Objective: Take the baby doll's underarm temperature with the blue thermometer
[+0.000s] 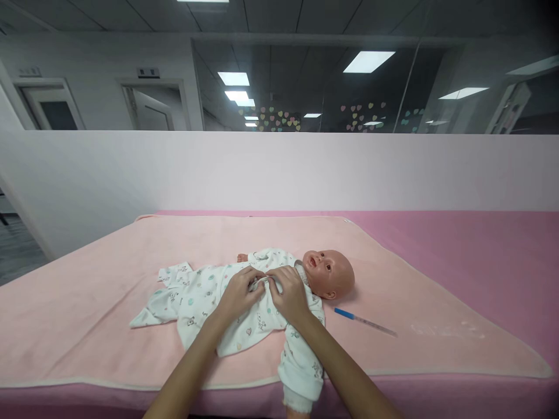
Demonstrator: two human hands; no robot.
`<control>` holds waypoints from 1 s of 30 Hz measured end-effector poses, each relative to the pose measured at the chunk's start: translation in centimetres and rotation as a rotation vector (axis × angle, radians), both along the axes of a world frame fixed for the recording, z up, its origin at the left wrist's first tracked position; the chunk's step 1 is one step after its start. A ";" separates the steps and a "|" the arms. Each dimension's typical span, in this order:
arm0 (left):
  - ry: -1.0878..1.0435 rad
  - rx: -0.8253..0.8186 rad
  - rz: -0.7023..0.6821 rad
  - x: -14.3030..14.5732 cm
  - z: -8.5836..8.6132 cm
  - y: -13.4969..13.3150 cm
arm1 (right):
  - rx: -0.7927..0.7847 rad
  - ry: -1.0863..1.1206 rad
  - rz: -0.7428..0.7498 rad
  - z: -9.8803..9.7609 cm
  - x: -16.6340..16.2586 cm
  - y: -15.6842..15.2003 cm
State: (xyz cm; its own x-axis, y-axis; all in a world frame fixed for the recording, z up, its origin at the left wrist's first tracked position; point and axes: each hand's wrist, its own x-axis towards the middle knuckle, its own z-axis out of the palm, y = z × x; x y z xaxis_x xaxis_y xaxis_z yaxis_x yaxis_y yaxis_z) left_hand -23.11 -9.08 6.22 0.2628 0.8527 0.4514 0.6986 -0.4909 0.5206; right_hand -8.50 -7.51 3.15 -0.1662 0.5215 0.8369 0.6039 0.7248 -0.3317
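A baby doll (334,273) lies on its back, its head toward the right. It wears a white patterned romper (196,294) with long sleeves, and the legs of the garment spread flat to the left. Over the doll's chest, my left hand (242,291) pinches a fold of the front cloth. Close beside it, my right hand (288,291) grips the same front edge nearer the neck. The fingertips of both hands almost meet there; any fastener between them is hidden. One sleeve hangs toward me past my right forearm.
A blue-capped thermometer-like stick (365,321) lies right of the doll, below its head. Under everything spreads a peach blanket (100,302) on a pink padded surface (493,262). A low white wall (279,171) with glass above it stands behind.
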 end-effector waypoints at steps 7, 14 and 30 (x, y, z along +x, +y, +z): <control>-0.024 -0.021 -0.042 -0.2 -0.1 0.2 | -0.036 0.012 0.031 -0.2 0.0 0.1; -0.098 -0.071 -0.084 -0.3 0.2 0.1 | -0.052 0.014 0.053 0.1 0.1 -0.1; -0.237 -0.087 -0.088 -0.8 0.2 0.0 | -0.038 0.040 0.050 0.1 0.1 -0.2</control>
